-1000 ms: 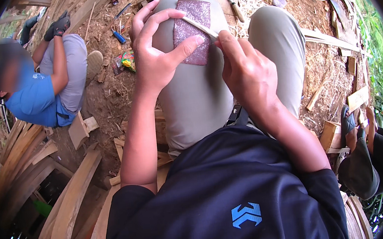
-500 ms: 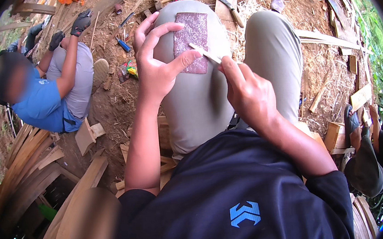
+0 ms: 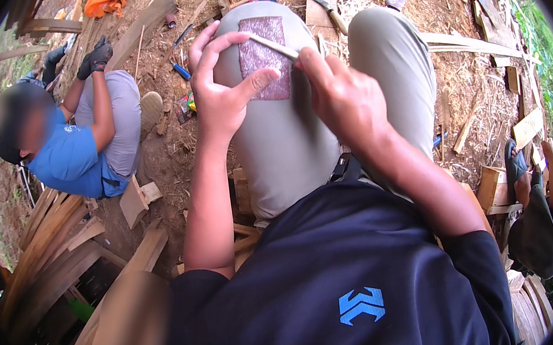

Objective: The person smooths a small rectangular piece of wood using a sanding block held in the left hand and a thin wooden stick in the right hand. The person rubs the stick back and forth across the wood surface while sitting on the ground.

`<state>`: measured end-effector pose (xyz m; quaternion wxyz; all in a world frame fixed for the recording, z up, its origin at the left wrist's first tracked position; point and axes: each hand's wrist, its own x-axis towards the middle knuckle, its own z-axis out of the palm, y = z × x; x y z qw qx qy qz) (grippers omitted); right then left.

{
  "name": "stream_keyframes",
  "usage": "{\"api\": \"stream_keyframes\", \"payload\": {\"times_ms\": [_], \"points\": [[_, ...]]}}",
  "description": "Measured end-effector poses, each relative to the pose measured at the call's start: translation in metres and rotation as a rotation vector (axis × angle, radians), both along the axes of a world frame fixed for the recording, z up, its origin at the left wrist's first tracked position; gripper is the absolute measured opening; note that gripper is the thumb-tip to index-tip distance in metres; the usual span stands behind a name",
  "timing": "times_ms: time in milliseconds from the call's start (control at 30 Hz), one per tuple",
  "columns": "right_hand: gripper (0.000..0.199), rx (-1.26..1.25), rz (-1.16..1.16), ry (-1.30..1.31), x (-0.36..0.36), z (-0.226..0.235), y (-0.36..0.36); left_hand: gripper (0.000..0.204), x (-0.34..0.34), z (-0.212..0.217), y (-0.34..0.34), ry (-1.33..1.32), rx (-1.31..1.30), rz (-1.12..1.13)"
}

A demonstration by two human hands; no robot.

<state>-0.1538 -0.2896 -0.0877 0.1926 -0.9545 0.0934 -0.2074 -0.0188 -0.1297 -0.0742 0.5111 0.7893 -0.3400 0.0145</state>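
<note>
A reddish-brown sheet of sandpaper (image 3: 266, 67), speckled with pale dust, lies over my left knee. My right hand (image 3: 347, 92) is closed around a thin pale wooden stick (image 3: 275, 45), whose far end slants up and left across the upper part of the sheet. At the sheet's left side is my left hand (image 3: 220, 88), thumb and index finger spread apart. Its index fingertip is close to the stick's far end; whether they touch, I cannot tell. The thumb tip rests over the sandpaper, and the other fingers curl by the knee.
A curved knife (image 3: 326, 9) lies by a board ahead. A blue-handled tool (image 3: 181, 72) is on the shaving-strewn ground to the left. A gloved person in a blue shirt (image 3: 75, 158) sits at left; another person's leg (image 3: 536, 227) shows at right. Split wood (image 3: 120, 280) is stacked lower left.
The stick and my right hand have moved up and left over the sandpaper. The stick's far end has come from mid-sheet to near my left index finger. The view has shifted slightly.
</note>
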Motion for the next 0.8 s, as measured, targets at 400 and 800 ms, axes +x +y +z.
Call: {"api": "stream_keyframes", "payload": {"times_ms": [400,800], "points": [[0.022,0.012,-0.021,-0.017,-0.021,0.001,0.005,0.062,-0.005,0.005,-0.004,-0.068,0.044,0.039],[0.027,0.013,-0.017,-0.133,-0.020,-0.005,0.002,0.059,-0.011,0.009,-0.002,-0.112,0.107,0.105]]}}
